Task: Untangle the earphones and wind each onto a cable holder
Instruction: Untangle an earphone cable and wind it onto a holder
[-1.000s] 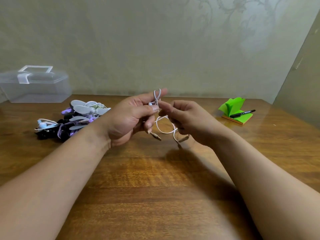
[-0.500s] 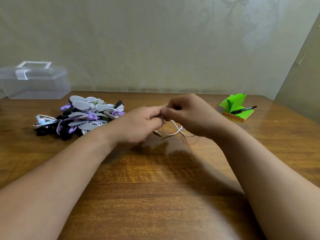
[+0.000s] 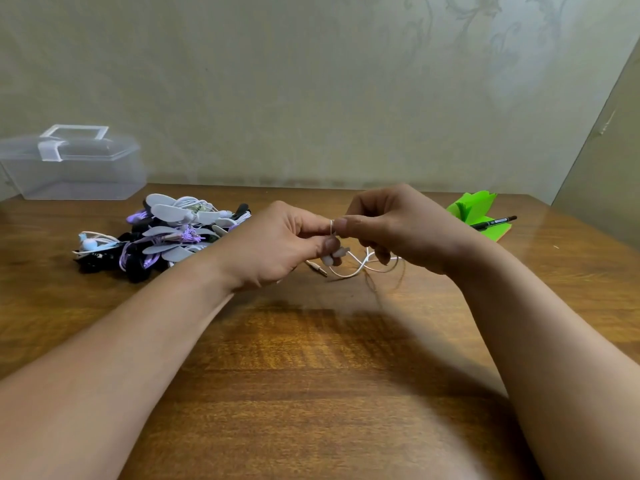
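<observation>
Head view: left hand, right hand pinch earphone cable; pen lettering illegible.

The brown wooden table has a glossy, smooth varnished grain. The clear plastic box looks frosted and slick. The thin white earphone cable seems smooth rubbery plastic, its plug shiny metal. The bright green paper pad looks matt.
</observation>
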Demonstrator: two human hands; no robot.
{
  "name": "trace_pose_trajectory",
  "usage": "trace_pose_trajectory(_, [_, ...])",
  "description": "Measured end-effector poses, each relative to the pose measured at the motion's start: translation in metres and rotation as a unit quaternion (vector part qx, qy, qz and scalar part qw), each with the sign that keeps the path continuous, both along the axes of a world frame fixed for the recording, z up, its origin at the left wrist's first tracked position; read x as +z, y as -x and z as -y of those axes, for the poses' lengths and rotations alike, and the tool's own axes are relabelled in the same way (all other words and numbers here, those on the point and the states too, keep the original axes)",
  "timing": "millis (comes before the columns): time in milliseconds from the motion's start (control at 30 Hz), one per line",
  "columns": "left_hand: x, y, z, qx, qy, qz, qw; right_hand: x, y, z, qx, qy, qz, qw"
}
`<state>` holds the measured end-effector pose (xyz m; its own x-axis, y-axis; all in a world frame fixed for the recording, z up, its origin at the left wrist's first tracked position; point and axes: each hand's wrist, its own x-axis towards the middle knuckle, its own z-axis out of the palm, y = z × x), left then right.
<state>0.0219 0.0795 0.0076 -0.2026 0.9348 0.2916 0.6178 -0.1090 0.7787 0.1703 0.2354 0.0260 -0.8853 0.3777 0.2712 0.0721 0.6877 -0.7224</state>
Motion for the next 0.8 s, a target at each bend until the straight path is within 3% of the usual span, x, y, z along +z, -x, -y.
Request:
trace_pose_trajectory(133, [0.003, 0.001, 0.002, 0.000, 0.017, 0.034, 0.999, -0.001, -0.001, -0.012, 0.002, 0.056, -0.052, 0.997])
trace_pose_trajectory(300, [0.003, 0.001, 0.003, -0.035, 0.053, 0.005, 0.998, -0.011, 0.003, -0.017, 0.029, 0.105, -0.072, 0.991])
trace_pose_trajectory(600, [0.005, 0.002, -0.001, -0.078, -0.015, 0.170, 0.982, -0.024, 0.012, -0.018, 0.062, 0.281, -0.108, 0.952])
trace_pose_trajectory(733, [0.000, 0.006, -0.007, -0.048, -0.061, 0.240, 0.968, -0.032, 0.019, -0.006, 0.063, 0.291, -0.082, 0.951])
trace_pose_trajectory(800, [-0.003, 0.012, -0.010, -0.012, -0.088, 0.246, 0.965, -0.034, 0.024, 0.001, 0.044, 0.234, -0.045, 0.970])
